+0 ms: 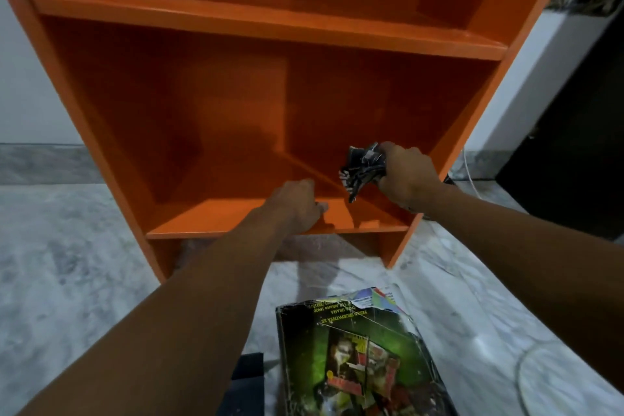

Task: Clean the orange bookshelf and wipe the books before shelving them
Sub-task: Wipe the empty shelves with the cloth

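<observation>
The orange bookshelf [263,24] stands in front of me on the floor, its compartments holding no books. My left hand [297,204] rests on the bottom shelf board near its front edge, fingers curled downward against the wood. Inside the lower right compartment, my right hand [407,176] grips a crumpled dark cloth with light markings [363,167], held just above the shelf board. A stack of books [358,358] with a worn black and green cover lies on the floor close to me, below my arms.
Grey marbled floor [67,263] surrounds the shelf. A white wall lies behind it on the left. To the right is a white ledge [553,54] with a dark bundle on top, a dark opening [574,145], and a white cable on the floor.
</observation>
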The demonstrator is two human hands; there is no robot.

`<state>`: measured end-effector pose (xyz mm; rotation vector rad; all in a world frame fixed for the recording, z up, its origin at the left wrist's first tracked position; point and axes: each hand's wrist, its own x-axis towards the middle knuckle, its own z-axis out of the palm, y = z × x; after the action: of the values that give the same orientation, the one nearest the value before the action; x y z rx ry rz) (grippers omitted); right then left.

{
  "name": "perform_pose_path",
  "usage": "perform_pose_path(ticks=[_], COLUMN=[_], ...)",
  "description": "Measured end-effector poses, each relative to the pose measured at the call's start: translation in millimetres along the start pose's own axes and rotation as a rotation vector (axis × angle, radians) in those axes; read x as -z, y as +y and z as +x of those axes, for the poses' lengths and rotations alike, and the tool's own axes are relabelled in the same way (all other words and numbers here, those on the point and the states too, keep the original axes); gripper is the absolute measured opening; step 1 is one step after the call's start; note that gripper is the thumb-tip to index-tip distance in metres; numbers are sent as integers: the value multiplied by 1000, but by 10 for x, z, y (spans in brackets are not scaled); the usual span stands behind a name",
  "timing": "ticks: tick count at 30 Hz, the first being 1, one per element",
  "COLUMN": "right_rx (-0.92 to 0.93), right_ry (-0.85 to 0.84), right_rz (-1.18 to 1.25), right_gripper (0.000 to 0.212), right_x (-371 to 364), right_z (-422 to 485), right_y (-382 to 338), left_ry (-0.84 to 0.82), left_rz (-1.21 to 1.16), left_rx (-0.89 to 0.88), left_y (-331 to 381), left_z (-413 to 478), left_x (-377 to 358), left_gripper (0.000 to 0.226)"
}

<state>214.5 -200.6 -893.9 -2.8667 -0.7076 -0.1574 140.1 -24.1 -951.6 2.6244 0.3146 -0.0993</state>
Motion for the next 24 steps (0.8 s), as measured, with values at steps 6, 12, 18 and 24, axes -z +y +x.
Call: perform_pose_path(ticks=[6, 12, 18, 24], right_rx=[-99, 58, 282, -192], right_ry=[-119, -25, -158, -32], right_rz=[-59, -94, 388, 125], right_gripper=[33, 53, 47, 40], right_x=[-833, -1165, -887, -866], right_z=[265, -95, -553, 265], right_y=[207, -121, -329, 307], left_ry=[-62, 69, 66, 67], left_rz=[162, 151, 114, 123], left_rx=[80, 91, 72, 104], left_y=[-345, -439, -456, -598], left_z=[298, 368, 287, 101], left_x=[-368, -318, -236, -147], left_gripper=[48, 49, 35, 41])
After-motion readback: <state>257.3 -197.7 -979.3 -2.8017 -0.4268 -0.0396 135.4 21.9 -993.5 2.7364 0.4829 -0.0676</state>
